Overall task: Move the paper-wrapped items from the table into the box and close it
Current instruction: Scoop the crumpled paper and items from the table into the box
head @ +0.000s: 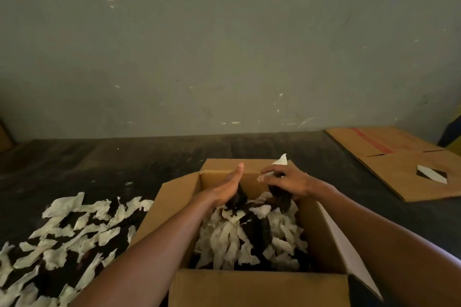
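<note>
An open cardboard box (259,286) stands on the dark table in front of me, its flaps folded outward. Inside lies a heap of dark items wrapped in white paper (249,237). Both my hands are over the far half of the box. My left hand (228,185) is flat, fingers straight and together, palm facing right, holding nothing. My right hand (287,180) grips a dark paper-wrapped item (280,194) with white paper sticking out above the fingers. A spread of several more paper-wrapped items (62,237) lies on the table left of the box.
A flattened cardboard box (399,157) with a red stripe lies at the back right of the table. A grey wall (224,45) rises right behind the table. Bare dark tabletop (124,157) shows behind the box.
</note>
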Motion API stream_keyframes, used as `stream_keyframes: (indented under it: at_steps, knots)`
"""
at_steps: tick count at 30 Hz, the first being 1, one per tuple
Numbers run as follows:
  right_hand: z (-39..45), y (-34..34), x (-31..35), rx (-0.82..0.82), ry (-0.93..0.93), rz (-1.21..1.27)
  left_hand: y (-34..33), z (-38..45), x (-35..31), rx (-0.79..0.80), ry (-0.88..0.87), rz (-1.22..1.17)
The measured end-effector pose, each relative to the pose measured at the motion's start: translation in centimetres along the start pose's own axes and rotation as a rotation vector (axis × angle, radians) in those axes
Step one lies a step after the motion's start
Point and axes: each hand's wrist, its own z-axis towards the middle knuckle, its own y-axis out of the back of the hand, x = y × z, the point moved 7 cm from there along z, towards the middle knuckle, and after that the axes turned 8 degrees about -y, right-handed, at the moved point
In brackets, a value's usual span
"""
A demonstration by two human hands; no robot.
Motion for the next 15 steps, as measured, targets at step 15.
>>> stream_keyframes:
  at_steps: [15]
  knots:
    - [1.5,-12.1,-11.3,0.382,-0.34,-0.706,-7.1,1.9,13.5,0.417,0.234,0.59]
